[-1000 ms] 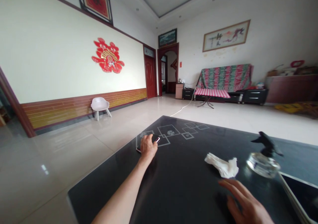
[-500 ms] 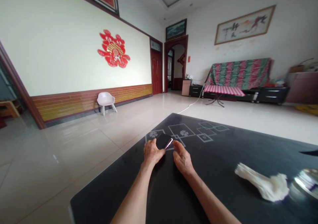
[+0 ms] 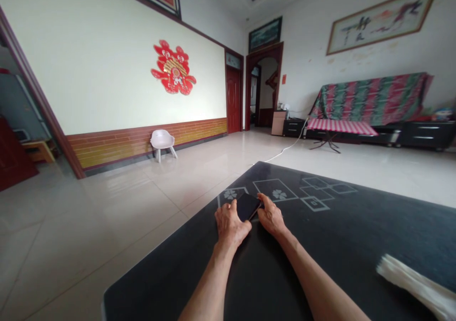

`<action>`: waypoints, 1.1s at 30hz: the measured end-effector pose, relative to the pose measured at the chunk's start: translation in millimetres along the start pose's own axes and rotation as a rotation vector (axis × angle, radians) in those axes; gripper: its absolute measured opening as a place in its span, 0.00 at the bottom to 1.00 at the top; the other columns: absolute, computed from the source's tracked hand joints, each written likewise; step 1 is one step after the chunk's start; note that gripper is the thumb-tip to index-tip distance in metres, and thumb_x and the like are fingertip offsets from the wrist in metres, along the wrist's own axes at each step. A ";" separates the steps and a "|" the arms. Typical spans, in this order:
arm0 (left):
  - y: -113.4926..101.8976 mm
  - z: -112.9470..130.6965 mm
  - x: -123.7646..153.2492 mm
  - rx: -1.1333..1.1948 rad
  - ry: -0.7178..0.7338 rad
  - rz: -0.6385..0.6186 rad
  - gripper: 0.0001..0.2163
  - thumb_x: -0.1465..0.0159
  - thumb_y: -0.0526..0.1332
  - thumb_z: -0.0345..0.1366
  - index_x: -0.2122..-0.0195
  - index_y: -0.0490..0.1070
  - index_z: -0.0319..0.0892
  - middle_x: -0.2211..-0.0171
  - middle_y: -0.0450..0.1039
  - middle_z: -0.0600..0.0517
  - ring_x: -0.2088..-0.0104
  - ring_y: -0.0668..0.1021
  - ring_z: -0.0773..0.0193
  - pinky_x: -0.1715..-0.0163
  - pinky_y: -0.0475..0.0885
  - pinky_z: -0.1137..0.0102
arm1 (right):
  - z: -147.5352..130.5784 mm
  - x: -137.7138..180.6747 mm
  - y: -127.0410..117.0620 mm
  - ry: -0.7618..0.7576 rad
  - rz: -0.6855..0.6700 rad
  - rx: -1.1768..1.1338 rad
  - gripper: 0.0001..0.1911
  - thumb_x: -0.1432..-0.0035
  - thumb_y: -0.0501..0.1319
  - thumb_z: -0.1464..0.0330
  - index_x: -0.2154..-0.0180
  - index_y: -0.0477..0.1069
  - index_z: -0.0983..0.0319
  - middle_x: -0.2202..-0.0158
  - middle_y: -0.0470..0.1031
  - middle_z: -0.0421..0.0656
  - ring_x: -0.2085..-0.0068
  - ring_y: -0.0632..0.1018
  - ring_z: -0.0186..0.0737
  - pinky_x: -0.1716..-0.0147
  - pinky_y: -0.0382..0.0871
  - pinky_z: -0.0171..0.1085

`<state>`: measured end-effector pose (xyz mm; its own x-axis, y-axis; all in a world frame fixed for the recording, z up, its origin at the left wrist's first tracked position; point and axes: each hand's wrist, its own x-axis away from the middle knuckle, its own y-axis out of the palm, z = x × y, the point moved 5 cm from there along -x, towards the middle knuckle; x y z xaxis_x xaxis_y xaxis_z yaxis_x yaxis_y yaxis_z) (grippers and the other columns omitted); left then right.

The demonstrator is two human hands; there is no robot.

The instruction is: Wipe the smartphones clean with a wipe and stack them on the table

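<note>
A flat black smartphone (image 3: 247, 206) is held just over the near left part of the dark table, its dark face up. My left hand (image 3: 231, 223) is closed on its left side and near edge, with the thumb along the near corner. On the opposite side my right hand (image 3: 271, 215) grips the right edge, fingers at the far corner and thumb nearer. The phone's underside and some of my fingertips are hidden.
The black table (image 3: 331, 245) has a white line pattern on top. A white cloth (image 3: 416, 283) lies at its right. Beyond stand a small white chair (image 3: 163, 142), a striped folding table (image 3: 342, 127) and a covered sofa (image 3: 374, 98).
The phone has turned from tilted with its side edge showing to flatter. My right hand has closed on its right edge. The view has swung left, and the metal bowl is out of sight.
</note>
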<state>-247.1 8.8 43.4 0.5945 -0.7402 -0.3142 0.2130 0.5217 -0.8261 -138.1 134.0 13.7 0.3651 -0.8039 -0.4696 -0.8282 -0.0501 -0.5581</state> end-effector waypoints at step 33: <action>14.5 137.3 170.9 0.140 0.597 -0.435 0.42 0.52 0.64 0.48 0.37 0.57 0.34 0.44 0.64 0.37 0.44 0.65 0.41 0.42 0.61 0.57 | 33.7 178.0 -194.0 -0.052 0.197 0.344 0.27 0.51 0.48 0.77 0.48 0.62 0.67 0.52 0.72 0.53 0.48 0.72 0.48 0.47 0.67 0.50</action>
<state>-35.9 -51.9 41.9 -0.0795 -0.9754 -0.2058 0.4527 0.1486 -0.8792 101.9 20.6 15.3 0.2418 -0.7468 -0.6196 -0.6973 0.3103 -0.6461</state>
